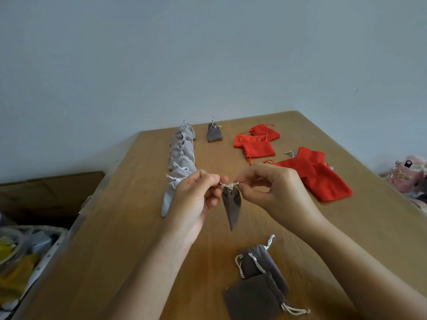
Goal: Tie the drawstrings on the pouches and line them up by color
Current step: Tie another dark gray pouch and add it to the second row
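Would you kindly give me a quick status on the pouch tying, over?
Left hand, right hand pinching drawstrings of hanging brown pouch. Light grey row lined up. Nothing in the way.

A pouch row (181, 153) lies left on the table (138, 239), perhaps 5 loose pouches (256, 147) right, 2 pouches (258, 264) nearest.

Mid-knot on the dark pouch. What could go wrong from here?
1. The dark pouch hangs in the air from its drawstring alone, which the left hand and right hand pinch. If a pinch slips, the pouch may drop or the knot may stay loose.
2. The left hand is close beside the near end of the light grey row and might knock the nearest pouch out of line.
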{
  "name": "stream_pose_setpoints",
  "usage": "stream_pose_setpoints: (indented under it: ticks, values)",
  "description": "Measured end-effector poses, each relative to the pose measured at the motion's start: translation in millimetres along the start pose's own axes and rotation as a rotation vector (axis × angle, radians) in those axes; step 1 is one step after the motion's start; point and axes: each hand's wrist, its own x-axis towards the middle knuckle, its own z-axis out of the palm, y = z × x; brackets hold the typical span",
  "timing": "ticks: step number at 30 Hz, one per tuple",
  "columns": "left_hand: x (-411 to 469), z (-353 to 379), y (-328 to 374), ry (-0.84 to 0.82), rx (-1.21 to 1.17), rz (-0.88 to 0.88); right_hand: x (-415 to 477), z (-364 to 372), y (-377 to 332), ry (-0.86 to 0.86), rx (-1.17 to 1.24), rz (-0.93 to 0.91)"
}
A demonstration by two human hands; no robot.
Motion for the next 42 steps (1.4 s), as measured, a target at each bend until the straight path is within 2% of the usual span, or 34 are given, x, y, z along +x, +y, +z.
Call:
stream_pose_setpoints:
  ticks: [6,11,17,23,31,36,42]
  values:
    - [6,-9,-1,-0.062,-0.043,-0.151,-2,7,1,0.032,-0.086,-0.197]
    - [6,-19,6,-0.141,0.169,-0.206,-3,9,3,-0.002,-0.178,-0.305]
    - [9,-25,5,-0.146,0.332,-0.202,-6,13,4,-0.144,-0.142,-0.330]
    - [9,-28,3,-0.224,0.424,-0.237,-7,17,5,-0.118,-0.092,-0.310]
    - [10,-29,4,-0.404,0.163,-0.409,-8,18,2,-0.063,-0.125,-0.329]
    - [17,-37,2,-0.475,0.071,-0.441,-8,18,-2,-0.026,-0.137,-0.340]
    - [19,-42,2,-0.545,0.154,-0.402,-8,14,-5,-0.084,-0.156,-0.323]
